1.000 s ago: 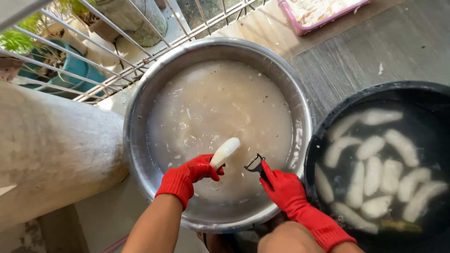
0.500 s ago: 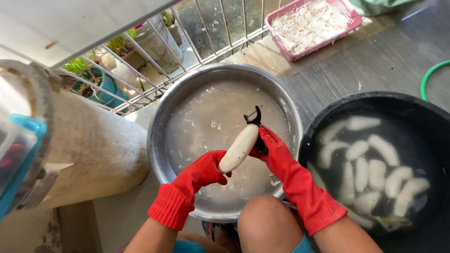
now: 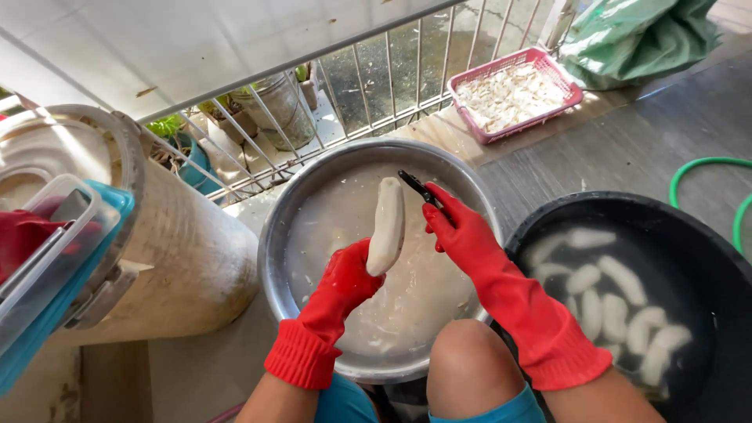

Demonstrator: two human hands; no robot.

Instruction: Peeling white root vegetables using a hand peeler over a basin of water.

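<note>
Your left hand (image 3: pixel 345 276), in a red rubber glove, grips a pale, peeled root (image 3: pixel 387 225) by its lower end, holding it nearly upright over the metal basin. Your gloved right hand (image 3: pixel 453 223) holds a black peeler (image 3: pixel 417 185) just beside the root's top.

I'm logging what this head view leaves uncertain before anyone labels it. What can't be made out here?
- Peeler: the handle is hidden inside the right hand; the blade is too small to read.
- White root: its lower end is covered by the left hand.
- Metal basin: its bottom is hidden by cloudy water.
- Black tub: cut off by the right and bottom edges.
- Pink basket: its pale contents are too small to identify.
</note>
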